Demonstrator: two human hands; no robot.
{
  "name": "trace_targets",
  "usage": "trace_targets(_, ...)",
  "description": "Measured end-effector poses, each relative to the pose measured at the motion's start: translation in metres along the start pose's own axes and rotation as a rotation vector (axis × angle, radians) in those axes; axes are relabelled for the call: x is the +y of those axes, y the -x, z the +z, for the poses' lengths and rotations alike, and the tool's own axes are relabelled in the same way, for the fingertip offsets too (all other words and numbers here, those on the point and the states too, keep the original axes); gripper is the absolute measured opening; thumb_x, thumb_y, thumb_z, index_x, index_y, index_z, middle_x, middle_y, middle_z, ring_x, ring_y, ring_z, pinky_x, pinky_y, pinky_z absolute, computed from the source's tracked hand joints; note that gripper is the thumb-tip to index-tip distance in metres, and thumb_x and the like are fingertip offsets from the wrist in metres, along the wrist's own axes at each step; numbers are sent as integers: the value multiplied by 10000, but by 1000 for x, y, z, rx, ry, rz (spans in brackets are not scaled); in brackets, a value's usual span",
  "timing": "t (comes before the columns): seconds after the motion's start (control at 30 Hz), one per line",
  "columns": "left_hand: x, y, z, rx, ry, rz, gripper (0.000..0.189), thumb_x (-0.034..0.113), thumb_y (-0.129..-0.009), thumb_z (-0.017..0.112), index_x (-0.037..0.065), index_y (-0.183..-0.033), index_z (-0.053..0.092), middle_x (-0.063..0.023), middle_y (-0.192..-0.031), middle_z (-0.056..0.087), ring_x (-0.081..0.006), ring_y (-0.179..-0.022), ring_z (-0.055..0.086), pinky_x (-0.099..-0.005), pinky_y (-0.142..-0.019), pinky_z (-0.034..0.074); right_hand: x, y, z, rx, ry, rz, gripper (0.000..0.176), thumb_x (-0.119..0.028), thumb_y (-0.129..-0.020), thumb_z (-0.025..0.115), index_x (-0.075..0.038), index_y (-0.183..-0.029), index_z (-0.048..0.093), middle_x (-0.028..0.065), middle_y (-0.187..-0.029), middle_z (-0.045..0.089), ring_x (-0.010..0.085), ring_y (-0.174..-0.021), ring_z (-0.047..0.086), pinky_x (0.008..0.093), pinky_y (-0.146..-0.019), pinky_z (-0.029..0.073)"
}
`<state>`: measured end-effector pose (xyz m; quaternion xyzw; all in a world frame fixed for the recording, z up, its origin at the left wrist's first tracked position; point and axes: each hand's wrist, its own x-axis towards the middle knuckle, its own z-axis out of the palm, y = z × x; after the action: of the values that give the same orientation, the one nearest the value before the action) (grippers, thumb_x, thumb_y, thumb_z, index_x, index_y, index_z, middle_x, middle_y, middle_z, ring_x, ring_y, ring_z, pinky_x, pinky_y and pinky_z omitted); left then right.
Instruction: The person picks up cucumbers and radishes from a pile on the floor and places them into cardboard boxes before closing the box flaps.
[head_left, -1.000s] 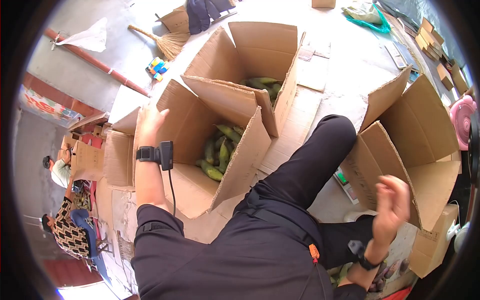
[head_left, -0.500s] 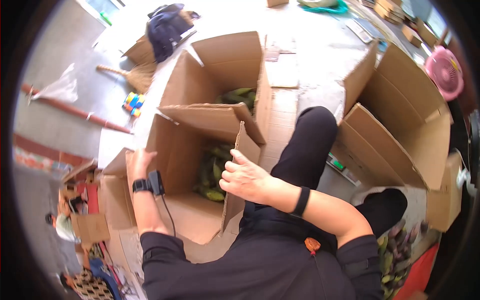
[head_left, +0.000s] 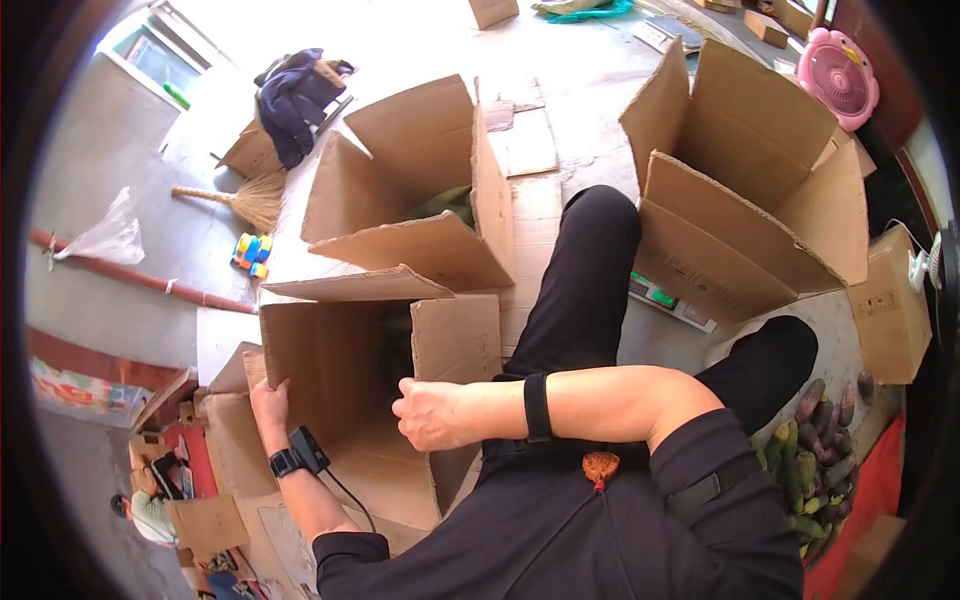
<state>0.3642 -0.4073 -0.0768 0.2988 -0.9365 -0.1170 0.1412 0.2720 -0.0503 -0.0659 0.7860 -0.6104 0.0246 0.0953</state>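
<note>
An open cardboard box (head_left: 340, 350) stands right in front of me, its inside dark, so its contents are hardly visible. My left hand (head_left: 269, 408) grips the left edge of this box, fingers closed over the cardboard. At its right side, my right hand (head_left: 432, 413) is closed on the edge of the right flap. Behind it is a second open box (head_left: 390, 190) with green vegetables (head_left: 443, 203) inside. Farther right, a third open box (head_left: 740, 240) rests on a scale (head_left: 672, 302) with a green display.
Dark and green vegetables (head_left: 815, 465) lie at the lower right beside a red sheet (head_left: 868, 510). A pink fan (head_left: 838, 80) is at the upper right. At the left are a broom (head_left: 255, 198), a toy (head_left: 250, 255), a pipe (head_left: 150, 281) and a person (head_left: 152, 518).
The near box has tilted and shifted toward me, away from the second box, and its vegetables have become hard to see. Both hands moved down and left with it. The view has also shifted.
</note>
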Motion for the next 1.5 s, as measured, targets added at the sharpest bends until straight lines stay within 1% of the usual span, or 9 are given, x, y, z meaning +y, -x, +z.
trace_targets(0.23, -39, 39, -57, -47, 107, -84, 171, 66, -732, 677, 16, -894, 700, -113, -737, 692, -117, -676, 635, -303, -633, 489, -36, -22, -23, 96, -57, -177, 93, -237, -754, 629, -183, -756, 705, -65, -743, 665, 132, -732, 608, 335, -705, 342)
trace_targets(0.5, -26, 46, -92, -427, -383, -231, 290, 106, -656, 735, -2, -921, 686, -185, -827, 681, -256, -700, 671, -368, -636, 512, -55, -28, -4, 109, -278, -363, 83, -229, -725, 623, -163, -714, 671, -49, -726, 637, 165, -737, 595, 347, -720, 362)
trace_targets(0.63, -154, 85, -47, -445, -831, -487, 261, 68, -653, 725, -24, -892, 678, -221, -895, 663, -313, -825, 675, -389, -709, 519, -22, -21, -10, 153, -526, -138, 77, -215, -755, 577, -203, -726, 647, -32, -773, 623, 168, -824, 609, 348, -670, 446)
trace_targets(0.7, -136, 110, -75, -454, -798, -616, 229, 40, -659, 697, -10, -882, 683, -226, -941, 651, -324, -878, 665, -409, -742, 517, 2, -17, -8, 34, -331, 18, 29, -223, -738, 610, -200, -746, 626, -32, -817, 605, 166, -862, 589, 341, -701, 449)
trace_targets(0.77, -119, 107, -89, -529, -636, -749, 213, 120, -702, 688, 2, -879, 687, -222, -951, 649, -333, -867, 658, -440, -738, 512, 23, -4, 1, 230, -295, 152, 39, -197, -713, 610, -162, -715, 593, -12, -768, 577, 179, -816, 580, 316, -694, 442)
trace_targets(0.9, -67, 67, -79, -24, -479, -389, 398, 407, -730, 690, 37, -878, 682, -190, -977, 653, -332, -891, 630, -437, -755, 493, 53, 20, -1, 384, -294, 235, 32, -146, -717, 602, -142, -704, 572, -3, -709, 553, 177, -758, 572, 315, -662, 435)
trace_targets(1.0, -37, 37, -50, 168, -577, -344, 423, 432, -707, 712, 57, -903, 684, -167, -1014, 654, -319, -948, 620, -427, -787, 488, 67, 46, -2, 365, -337, 361, 22, -135, -738, 609, -149, -753, 616, 4, -768, 596, 181, -804, 589, 321, -686, 429)
trace_targets(1.23, -108, -30, -9, -360, -118, -389, 337, 233, -646, 761, -7, -873, 696, -166, -798, 688, -275, -762, 680, -364, -683, 522, 92, 90, -15, 493, -426, 637, 49, -125, -765, 657, -83, -783, 638, 59, -692, 564, 261, -703, 566, 359, -643, 460)
trace_targets(1.5, -118, -126, -12, 66, -315, -276, 266, 224, -692, 702, 49, -893, 688, -176, -817, 670, -341, -785, 653, -429, -673, 496, 120, 115, -6, 647, -385, 889, 77, -128, -789, 631, -60, -812, 657, 79, -740, 604, 276, -719, 591, 362, -648, 477)
